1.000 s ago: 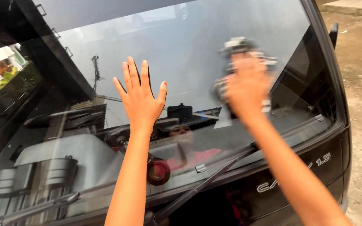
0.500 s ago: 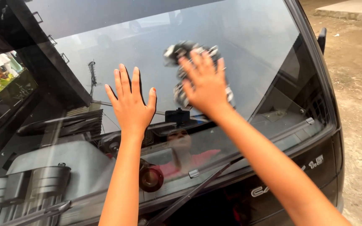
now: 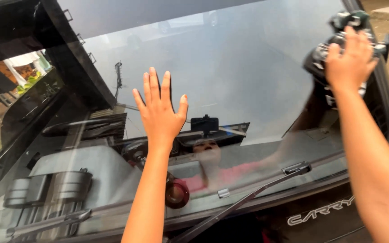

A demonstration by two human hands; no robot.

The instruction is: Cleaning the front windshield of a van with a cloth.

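The rear window (image 3: 230, 81) of a dark vehicle fills the view, tinted glass carrying reflections of sky, a roofline and the person at work. Biggest change: the right hand (image 3: 350, 63) now sits at the far upper right of the glass, right by the window's edge, where half a second ago it was near the upper middle and a second ago right of centre, so the wipe swings back and forth and this pass reaches the right border. Under that hand is a dark striped cloth (image 3: 323, 56), bunched, pressed against the glass; the grip is fingers spread and curled over the cloth, pinning it rather than fisting it. The left hand (image 3: 160, 112) lies flat on the glass left of centre, palm down, fingers splayed, grasping nothing, and it stays about where it was in both earlier frames, acting as a brace. The view has shifted a little: more of the silver lettering on the black tailgate (image 3: 329, 216) shows now. The rear wiper (image 3: 253, 195) lies along the lower glass, below both hands, untouched. Judging by the sweep, the middle band is covered and the lower glass near the wiper is not yet reached.
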